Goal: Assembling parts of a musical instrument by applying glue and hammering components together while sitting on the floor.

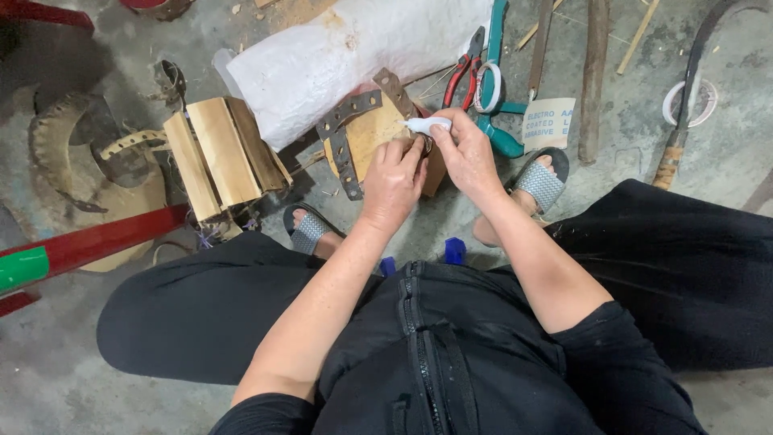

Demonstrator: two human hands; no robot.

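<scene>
Here, at the far left of the concrete floor [48,370], a red bar with a green end [72,246] slants toward the person's knee, and behind it lie curved dark husk pieces [60,145]. Next comes a bundle of pale wooden slats [221,153], standing just beside a white plastic sack [346,52]. In the middle, a round wooden piece [372,133] crossed by dark perforated straps [345,117] rests on the floor between the sandalled feet. The left hand [393,181] presses down on this piece, fingers curled in a closed grip at its edge, though what it pinches is too small to tell. Touching it, the right hand [467,153] closes its grip around a small white glue tube [427,124], nozzle pointing left over the wood. Just behind the right hand lie red-handled pliers [461,76], a roll of tape [487,87] and teal-handled shears [498,97]. Farther right sit a folded sheet of abrasive paper [549,122], a long wooden strip [594,72] and a curved blade with a wrapped handle [684,105].
</scene>
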